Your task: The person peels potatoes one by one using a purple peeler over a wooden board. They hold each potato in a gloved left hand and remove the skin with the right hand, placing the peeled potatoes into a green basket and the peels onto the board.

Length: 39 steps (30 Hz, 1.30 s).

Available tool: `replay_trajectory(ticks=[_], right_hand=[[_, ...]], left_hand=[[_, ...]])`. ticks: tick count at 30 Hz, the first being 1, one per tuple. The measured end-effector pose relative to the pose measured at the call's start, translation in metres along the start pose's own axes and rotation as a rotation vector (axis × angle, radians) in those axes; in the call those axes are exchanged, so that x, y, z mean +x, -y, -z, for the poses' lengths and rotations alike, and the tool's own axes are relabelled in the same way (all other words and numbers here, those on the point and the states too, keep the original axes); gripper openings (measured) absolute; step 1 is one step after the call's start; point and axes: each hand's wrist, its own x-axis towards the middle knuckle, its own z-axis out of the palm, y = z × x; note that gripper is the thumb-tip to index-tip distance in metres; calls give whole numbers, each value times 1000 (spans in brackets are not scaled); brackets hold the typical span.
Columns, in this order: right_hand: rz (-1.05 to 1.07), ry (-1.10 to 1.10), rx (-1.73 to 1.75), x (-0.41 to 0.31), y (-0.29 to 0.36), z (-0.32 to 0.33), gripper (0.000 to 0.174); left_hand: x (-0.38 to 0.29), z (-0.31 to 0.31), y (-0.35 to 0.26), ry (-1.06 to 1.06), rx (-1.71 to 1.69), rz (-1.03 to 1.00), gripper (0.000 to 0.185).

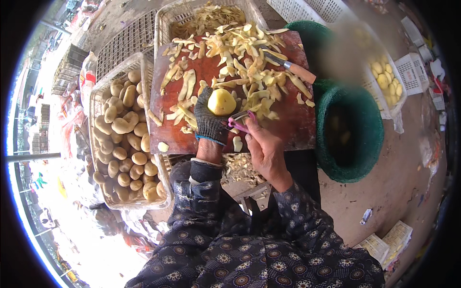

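My left hand [210, 122], in a dark knitted glove, grips a mostly peeled yellow potato [222, 102] above the red-brown board [291, 122]. My bare right hand [264, 147] holds a pink-handled peeler [243, 123], its head just below and right of the potato. Potato peelings [248, 68] lie thickly over the far half of the board, with looser strips near my left hand. A knife with a wooden handle [301, 72] rests among them at the right, part of its blade covered.
At the left stands a plastic crate [96, 133] of unpeeled potatoes [126, 154]. Another crate [158, 21] with peelings is behind the board. A green mesh-lined tub [374, 133] sits at the right; its inside is dark. Beyond it, a crate [401, 99] holds peeled potatoes [387, 81].
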Motion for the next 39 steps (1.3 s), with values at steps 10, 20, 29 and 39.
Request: replay_trajectory(ticks=[10,20,29,39], right_hand=[[90,-79,-39,31,-2,-37,39],[7,323,-70,6,2,21,31],[-143,5,114,31,7,6,32],[-177,-43,303,44,-3,-26,36]], left_hand=[[4,-1,6,-40,-134,-27,24],[-5,-8,-9,-49,-260,110,23],[-18,-25,-41,38,234,-61,29],[-6,-17,-9,8,-170,34,29]])
